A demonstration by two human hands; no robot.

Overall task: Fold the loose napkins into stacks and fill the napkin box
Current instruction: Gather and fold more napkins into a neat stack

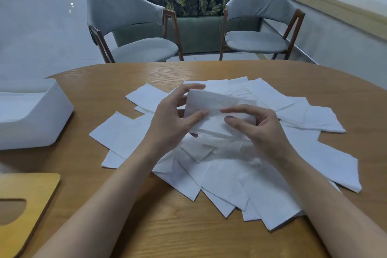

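Folding step: left hand [173,119] and right hand [259,125] pinch 1 napkin [211,102] above the loose pile [226,174]; next, crease it and carry it toward the napkin box [35,115] at 9 o'clock.

left hand [173,120], right hand [261,129], both seemingly pinching

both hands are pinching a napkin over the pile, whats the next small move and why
Probably close the fold and square its edges: the left hand and right hand both pinch the napkin, half bent, above the pile of loose napkins, not yet flat enough for the napkin box.
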